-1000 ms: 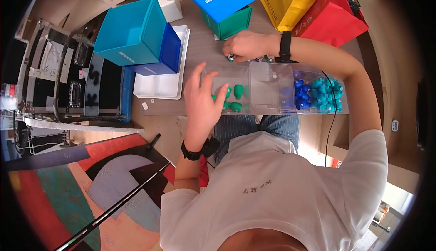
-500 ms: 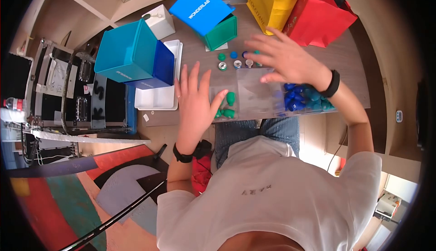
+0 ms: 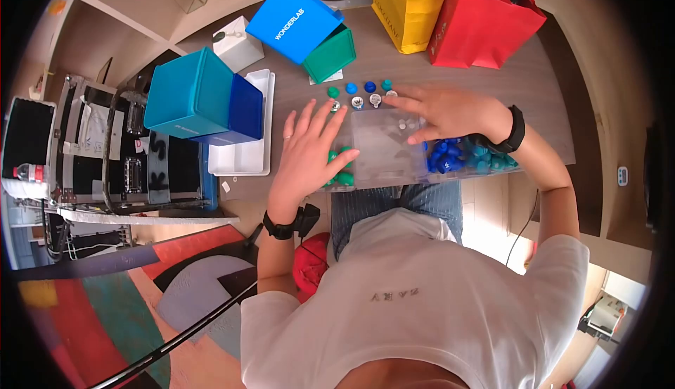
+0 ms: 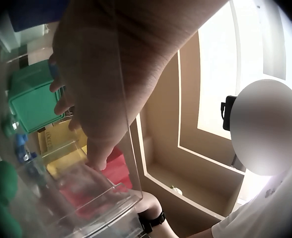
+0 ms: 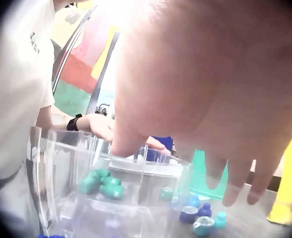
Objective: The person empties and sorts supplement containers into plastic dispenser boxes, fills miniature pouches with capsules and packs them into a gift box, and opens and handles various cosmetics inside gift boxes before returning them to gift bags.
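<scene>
A long clear plastic box (image 3: 380,153) with compartments lies at the table's near edge. Over its left end, where small green bottles (image 3: 345,178) lie, my left hand (image 3: 306,151) has its fingers spread and holds nothing. My right hand (image 3: 460,116) reaches over the right half with fingers extended, also holding nothing. Beneath it are small dark blue bottles (image 3: 444,158) and teal bottles (image 3: 489,160). Just beyond the box runs a row of small green, light blue, dark blue and teal pieces (image 3: 361,87), with round white-topped pieces (image 3: 358,103) in front, near the fingertips of both hands.
At left, a teal bin (image 3: 186,97) and a dark blue bin (image 3: 246,111) stand on a white tray (image 3: 242,158). Behind are a white box (image 3: 239,46), a blue bin (image 3: 292,20) over a green bin (image 3: 330,55), a yellow bag (image 3: 408,16) and a red bag (image 3: 485,23).
My right hand has let go of a small piece at the row's left end, lifted, and drawn back right over the box. My left hand stays spread over the left end. The head view has shifted.
</scene>
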Available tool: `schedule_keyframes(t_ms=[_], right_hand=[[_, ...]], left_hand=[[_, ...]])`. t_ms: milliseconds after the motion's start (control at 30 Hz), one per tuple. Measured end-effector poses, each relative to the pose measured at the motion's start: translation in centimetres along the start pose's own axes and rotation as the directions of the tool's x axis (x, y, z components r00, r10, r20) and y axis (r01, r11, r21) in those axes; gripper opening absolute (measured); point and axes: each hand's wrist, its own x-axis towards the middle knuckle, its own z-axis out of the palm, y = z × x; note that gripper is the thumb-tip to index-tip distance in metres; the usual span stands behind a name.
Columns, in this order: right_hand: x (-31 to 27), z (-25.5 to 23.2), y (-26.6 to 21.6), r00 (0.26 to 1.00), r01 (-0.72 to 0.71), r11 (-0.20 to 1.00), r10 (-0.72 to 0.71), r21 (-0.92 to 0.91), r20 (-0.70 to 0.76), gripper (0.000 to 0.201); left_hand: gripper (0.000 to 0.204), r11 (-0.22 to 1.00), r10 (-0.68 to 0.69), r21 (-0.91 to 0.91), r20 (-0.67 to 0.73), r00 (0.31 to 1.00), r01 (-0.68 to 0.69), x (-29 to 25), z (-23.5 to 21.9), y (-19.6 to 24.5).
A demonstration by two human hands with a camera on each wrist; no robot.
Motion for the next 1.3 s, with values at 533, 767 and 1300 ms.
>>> schedule_keyframes(t_ms=[533, 767, 1300], right_hand=[[12.3, -1.6, 2.3, 0.987, 0.013, 0.900, -0.081, 0.437, 0.138, 0.074], [12.5, -0.9, 2.8, 0.960, -0.143, 0.789, -0.035, 0.598, 0.277, 0.086], [12.9, -1.3, 5.0, 0.899, -0.333, 0.714, 0.042, 0.616, 0.437, 0.095]], left_hand=[[0.083, 0.981, -0.041, -0.192, -0.138, 0.990, 0.014, 0.3, 0.0, -0.4], [0.081, 0.978, -0.039, -0.209, -0.166, 0.985, 0.004, 0.4, 0.4, -0.8], [0.068, 0.981, -0.048, -0.190, -0.127, 0.991, 0.023, 0.8, 0.0, -0.7]])
